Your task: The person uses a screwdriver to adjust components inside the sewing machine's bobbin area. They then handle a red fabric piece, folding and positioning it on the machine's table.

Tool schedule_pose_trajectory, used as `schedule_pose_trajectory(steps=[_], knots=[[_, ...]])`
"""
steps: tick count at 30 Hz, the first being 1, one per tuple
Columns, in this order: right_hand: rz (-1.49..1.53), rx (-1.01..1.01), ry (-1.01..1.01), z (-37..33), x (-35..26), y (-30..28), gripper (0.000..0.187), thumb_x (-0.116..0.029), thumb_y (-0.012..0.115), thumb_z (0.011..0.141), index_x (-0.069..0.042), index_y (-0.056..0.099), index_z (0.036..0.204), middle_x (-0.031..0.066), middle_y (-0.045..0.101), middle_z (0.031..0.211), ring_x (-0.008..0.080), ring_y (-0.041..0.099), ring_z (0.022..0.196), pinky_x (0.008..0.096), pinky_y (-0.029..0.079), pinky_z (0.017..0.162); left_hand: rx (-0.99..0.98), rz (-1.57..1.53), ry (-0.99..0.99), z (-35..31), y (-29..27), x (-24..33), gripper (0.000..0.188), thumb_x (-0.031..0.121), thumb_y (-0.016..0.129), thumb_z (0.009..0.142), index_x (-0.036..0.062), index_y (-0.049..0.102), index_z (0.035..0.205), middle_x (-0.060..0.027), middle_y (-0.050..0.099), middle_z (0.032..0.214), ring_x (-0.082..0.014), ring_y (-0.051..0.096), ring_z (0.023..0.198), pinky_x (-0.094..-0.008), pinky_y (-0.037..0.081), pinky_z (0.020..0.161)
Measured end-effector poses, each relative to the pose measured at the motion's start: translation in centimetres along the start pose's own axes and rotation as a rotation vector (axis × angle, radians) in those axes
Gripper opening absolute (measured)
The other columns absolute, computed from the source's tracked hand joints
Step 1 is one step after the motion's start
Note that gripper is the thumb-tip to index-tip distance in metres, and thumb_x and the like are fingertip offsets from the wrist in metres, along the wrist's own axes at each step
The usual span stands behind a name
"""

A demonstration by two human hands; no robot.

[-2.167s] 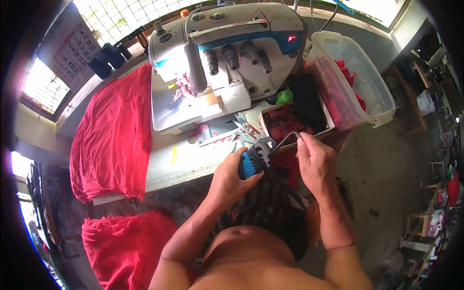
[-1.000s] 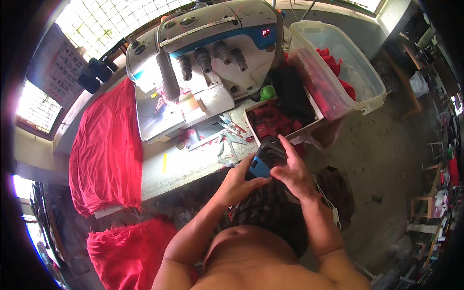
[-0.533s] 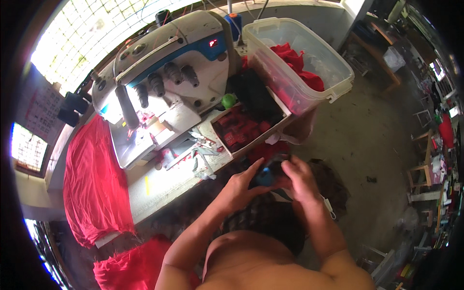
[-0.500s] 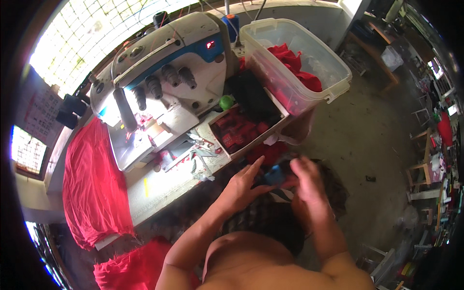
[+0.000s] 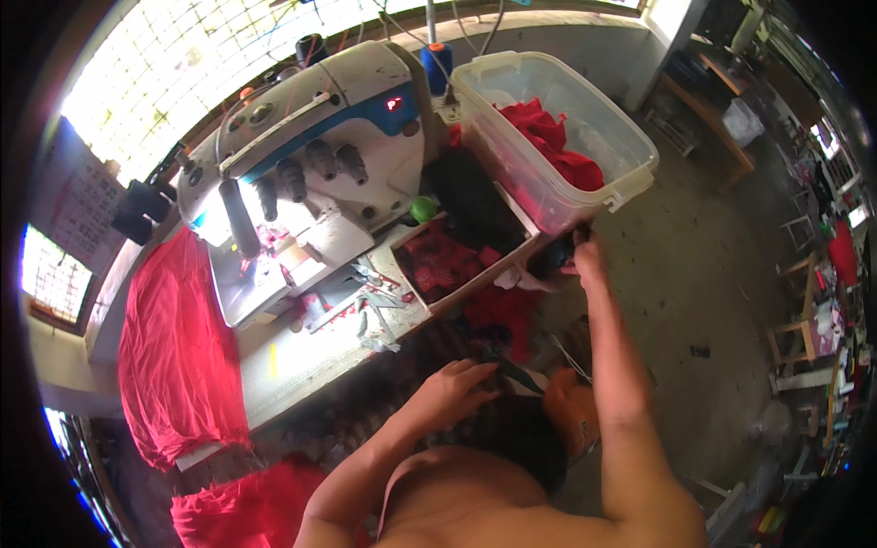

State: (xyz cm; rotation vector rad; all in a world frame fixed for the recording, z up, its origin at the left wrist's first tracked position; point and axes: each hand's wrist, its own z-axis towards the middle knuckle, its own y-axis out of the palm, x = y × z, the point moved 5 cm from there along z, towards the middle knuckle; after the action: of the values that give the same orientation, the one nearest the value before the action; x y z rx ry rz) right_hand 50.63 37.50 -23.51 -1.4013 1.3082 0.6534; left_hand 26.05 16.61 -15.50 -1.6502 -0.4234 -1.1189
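There are two bare hands, one left hand (image 5: 454,395) and one right hand (image 5: 587,260), the latter at one or more dark objects too dim to count. One white-and-blue metal sewing machine (image 5: 379,87) carries four dark grey cylindrical knobs (image 5: 322,160) and one small red-lit display (image 5: 394,105). One translucent rectangular plastic bin (image 5: 630,171), one shallow open-topped box (image 5: 409,279), one round green object (image 5: 423,209), one blue thread cone with an orange top (image 5: 438,70) and one yellow strip (image 5: 273,361) are visible. Large red cloth piles (image 5: 178,352) outside the bin number two.
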Motion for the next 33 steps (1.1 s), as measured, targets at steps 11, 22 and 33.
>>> schedule_pose_trajectory(steps=[11,22,33], knots=[[-0.203,-0.152,0.031,3.7,2.1,1.0,0.047,-0.020,0.043,0.086,-0.009,0.031,0.130,0.0165,0.048,0.111,0.0272,0.056,0.084,0.0388,0.052,0.047,0.246,-0.219,-0.419,-9.8,-3.3,-4.7,0.039,0.013,0.062,0.079,0.0034,0.052,0.115,-0.0127,0.059,0.095,-0.0208,0.059,0.086,-0.0304,0.047,0.073],[-0.615,-0.929,0.031,-20.5,5.3,2.6,0.021,-0.024,0.052,0.083,-0.006,0.056,0.074,0.0081,0.060,0.066,0.0124,0.059,0.061,0.0267,0.044,0.052,0.538,-0.268,-0.448,-19.5,-7.4,-6.1,0.038,0.017,0.058,0.083,0.0043,0.050,0.117,-0.0125,0.058,0.094,-0.0240,0.057,0.090,-0.0318,0.045,0.078],[-1.203,-1.100,-0.159,-23.1,13.4,6.8,0.024,-0.028,0.058,0.080,-0.004,0.063,0.082,0.0084,0.061,0.070,0.0138,0.059,0.064,0.0283,0.048,0.058,1.002,-0.263,-0.370,-28.9,-11.3,-4.4,0.032,0.009,0.059,0.081,0.0029,0.053,0.111,-0.0104,0.058,0.086,-0.0232,0.058,0.080,-0.0326,0.047,0.071]])
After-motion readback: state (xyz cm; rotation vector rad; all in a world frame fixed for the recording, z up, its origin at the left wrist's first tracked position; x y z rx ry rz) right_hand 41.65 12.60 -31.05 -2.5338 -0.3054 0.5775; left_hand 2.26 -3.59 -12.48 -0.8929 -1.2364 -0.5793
